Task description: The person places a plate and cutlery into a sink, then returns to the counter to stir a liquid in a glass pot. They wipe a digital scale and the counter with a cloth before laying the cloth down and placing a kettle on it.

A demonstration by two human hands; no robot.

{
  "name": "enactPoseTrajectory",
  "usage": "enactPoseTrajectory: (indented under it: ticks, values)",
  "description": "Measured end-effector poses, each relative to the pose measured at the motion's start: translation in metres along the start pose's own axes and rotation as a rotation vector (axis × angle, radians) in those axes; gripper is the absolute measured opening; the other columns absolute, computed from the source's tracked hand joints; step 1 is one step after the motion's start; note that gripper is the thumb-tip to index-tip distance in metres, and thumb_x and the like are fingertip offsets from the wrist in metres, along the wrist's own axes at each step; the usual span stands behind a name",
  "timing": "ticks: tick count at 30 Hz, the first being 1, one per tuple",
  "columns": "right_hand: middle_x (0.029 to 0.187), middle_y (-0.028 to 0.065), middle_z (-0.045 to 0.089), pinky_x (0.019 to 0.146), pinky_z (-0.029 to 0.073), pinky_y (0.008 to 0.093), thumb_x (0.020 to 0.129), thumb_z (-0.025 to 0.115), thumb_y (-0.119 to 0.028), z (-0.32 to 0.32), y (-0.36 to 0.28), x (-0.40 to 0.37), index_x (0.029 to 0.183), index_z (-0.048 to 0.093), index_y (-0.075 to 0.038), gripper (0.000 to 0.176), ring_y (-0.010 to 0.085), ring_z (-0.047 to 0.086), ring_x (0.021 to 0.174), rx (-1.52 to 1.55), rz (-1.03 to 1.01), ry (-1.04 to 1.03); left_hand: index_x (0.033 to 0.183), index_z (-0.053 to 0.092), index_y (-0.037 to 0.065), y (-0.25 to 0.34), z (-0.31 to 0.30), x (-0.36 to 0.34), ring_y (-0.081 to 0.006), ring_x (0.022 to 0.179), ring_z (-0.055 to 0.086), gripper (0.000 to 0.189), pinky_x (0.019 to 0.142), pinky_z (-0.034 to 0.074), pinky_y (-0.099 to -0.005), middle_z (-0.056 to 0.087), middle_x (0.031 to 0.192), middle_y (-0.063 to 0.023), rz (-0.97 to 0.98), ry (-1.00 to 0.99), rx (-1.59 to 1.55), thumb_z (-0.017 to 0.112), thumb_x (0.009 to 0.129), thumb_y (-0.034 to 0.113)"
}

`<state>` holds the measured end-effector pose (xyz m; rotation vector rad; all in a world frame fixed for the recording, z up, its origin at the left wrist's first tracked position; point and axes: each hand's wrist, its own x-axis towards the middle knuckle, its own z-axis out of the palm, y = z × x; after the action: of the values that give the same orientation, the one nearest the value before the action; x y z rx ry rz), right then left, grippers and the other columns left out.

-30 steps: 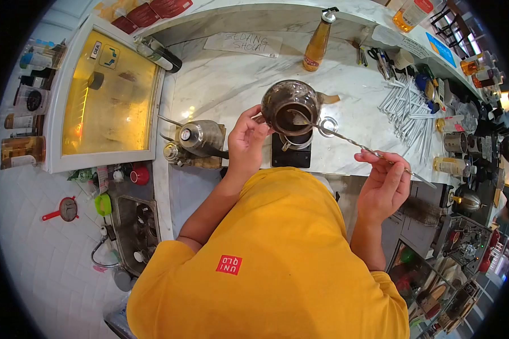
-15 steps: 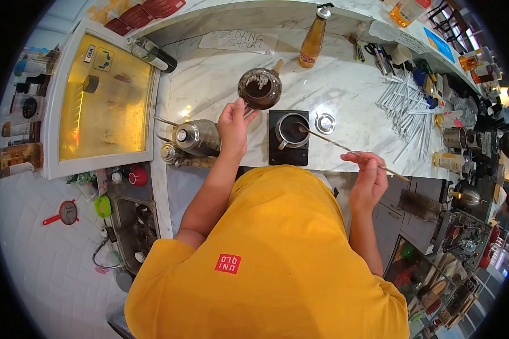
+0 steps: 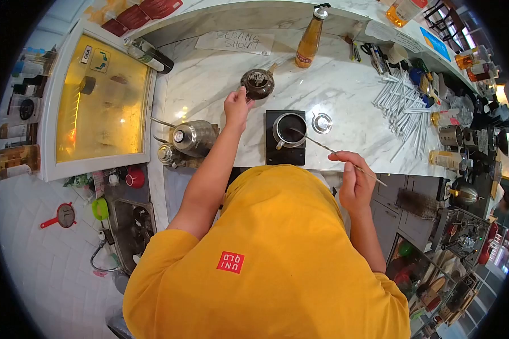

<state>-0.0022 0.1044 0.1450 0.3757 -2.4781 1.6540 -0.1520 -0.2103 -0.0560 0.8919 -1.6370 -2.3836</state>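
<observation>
My left hand (image 3: 236, 107) grips the handle of the round, dark-stained glass pot (image 3: 258, 83) on the white marble counter (image 3: 345, 101). My right hand (image 3: 353, 181) pinches the long thin metal spoon (image 3: 329, 150), its tip in the steel cup (image 3: 288, 129) on the black scale (image 3: 284, 157).

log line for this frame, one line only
left hand: grips dark pot | right hand: holds long spoon, tip in cup | cup: on black scale
</observation>
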Motion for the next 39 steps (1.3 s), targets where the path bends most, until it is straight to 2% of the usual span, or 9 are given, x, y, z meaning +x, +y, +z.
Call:
enactPoseTrajectory:
  ticks: [3, 9, 15, 18, 23, 27, 30, 35, 39]
  values:
    - [0.098, 0.0127, 0.072, 0.065, 0.050, 0.0255, 0.096, 0.051, 0.006, 0.012, 0.006, 0.003, 0.103, 0.068, 0.004, 0.019, 0.0169, 0.067, 0.076, 0.012, -0.083, 0.005, 0.092, 0.054, 0.006, -0.007, -0.002, 0.014, -0.0163, 0.086, 0.061, 0.026, 0.087, 0.060, -0.0386, 0.058, 0.092, -0.0048, -0.024, 0.015, 0.024, 0.059, 0.105, 0.028]
    - [0.099, 0.0107, 0.073, 0.069, 0.050, 0.0250, 0.099, 0.050, 0.002, 0.009, 0.002, 0.002, 0.106, 0.068, 0.001, 0.020, 0.0147, 0.067, 0.081, -0.084, 0.008, -0.024, 0.094, 0.055, 0.005, -0.015, -0.003, 0.029, -0.0153, 0.085, 0.059, 0.026, 0.085, 0.061, -0.0387, 0.057, 0.092, -0.0047, -0.048, 0.039, 0.044, 0.059, 0.105, 0.028]
    - [0.097, 0.0119, 0.072, 0.060, 0.045, 0.0240, 0.095, 0.053, 0.006, 0.027, 0.004, 0.013, 0.106, 0.069, 0.000, 0.020, 0.0132, 0.062, 0.070, -0.135, -0.138, -0.027, 0.090, 0.057, 0.008, -0.012, -0.007, 0.030, -0.0155, 0.086, 0.059, 0.032, 0.076, 0.057, -0.0360, 0.058, 0.088, -0.0021, -0.057, 0.039, 0.267, 0.063, 0.103, 0.036]
    - [0.098, 0.0167, 0.071, 0.071, 0.054, 0.0320, 0.091, 0.058, 0.006, 0.020, 0.004, 0.013, 0.108, 0.065, 0.000, 0.019, 0.0294, 0.070, 0.081, -0.165, -0.078, -0.043, 0.091, 0.059, 0.009, -0.015, -0.017, 0.031, -0.0158, 0.087, 0.060, 0.033, 0.072, 0.054, -0.0354, 0.059, 0.089, -0.0009, -0.031, 0.048, 0.405, 0.065, 0.100, 0.040]
    - [0.100, 0.0173, 0.070, 0.071, 0.054, 0.0328, 0.090, 0.058, 0.007, 0.021, 0.001, 0.007, 0.109, 0.065, -0.001, 0.022, 0.0308, 0.070, 0.082, -0.151, -0.082, -0.106, 0.099, 0.063, 0.008, -0.022, -0.022, 0.026, -0.0150, 0.090, 0.060, 0.032, 0.072, 0.052, -0.0346, 0.062, 0.094, -0.0008, 0.029, 0.074, 0.444, 0.068, 0.097, 0.039]
    - [0.100, 0.0130, 0.071, 0.063, 0.048, 0.0259, 0.094, 0.053, 0.008, 0.028, 0.010, 0.014, 0.107, 0.068, -0.001, 0.022, 0.0179, 0.065, 0.073, -0.162, -0.189, -0.036, 0.108, 0.064, 0.006, -0.013, -0.019, 0.003, -0.0146, 0.094, 0.059, 0.032, 0.077, 0.050, -0.0330, 0.064, 0.099, -0.0032, 0.091, 0.108, 0.460, 0.070, 0.096, 0.036]
    - [0.101, 0.0169, 0.070, 0.071, 0.055, 0.0330, 0.086, 0.059, 0.010, 0.013, 0.006, 0.010, 0.108, 0.065, -0.001, 0.025, 0.0317, 0.070, 0.084, -0.157, -0.089, -0.090, 0.112, 0.065, 0.005, -0.019, -0.027, 0.002, -0.0186, 0.096, 0.060, 0.036, 0.084, 0.049, -0.0340, 0.065, 0.102, -0.0076, 0.161, 0.132, 0.536, 0.072, 0.094, 0.035]
    - [0.101, 0.0172, 0.070, 0.072, 0.055, 0.0351, 0.085, 0.061, 0.009, 0.026, 0.003, 0.009, 0.107, 0.065, -0.002, 0.025, 0.0326, 0.070, 0.085, -0.141, -0.172, -0.136, 0.117, 0.063, 0.007, -0.010, -0.030, -0.014, -0.0294, 0.109, 0.058, 0.039, 0.095, 0.047, -0.0412, 0.058, 0.121, -0.0155, 0.108, 0.239, 0.553, 0.075, 0.090, 0.033]
    - [0.101, 0.0171, 0.070, 0.072, 0.056, 0.0358, 0.085, 0.061, 0.009, 0.019, 0.003, 0.014, 0.107, 0.066, -0.002, 0.025, 0.0334, 0.070, 0.086, -0.173, -0.123, -0.131, 0.116, 0.063, 0.007, 0.003, -0.029, -0.066, -0.0313, 0.117, 0.054, 0.036, 0.098, 0.045, -0.0436, 0.052, 0.128, -0.0162, 0.264, 0.137, 0.536, 0.073, 0.092, 0.031]
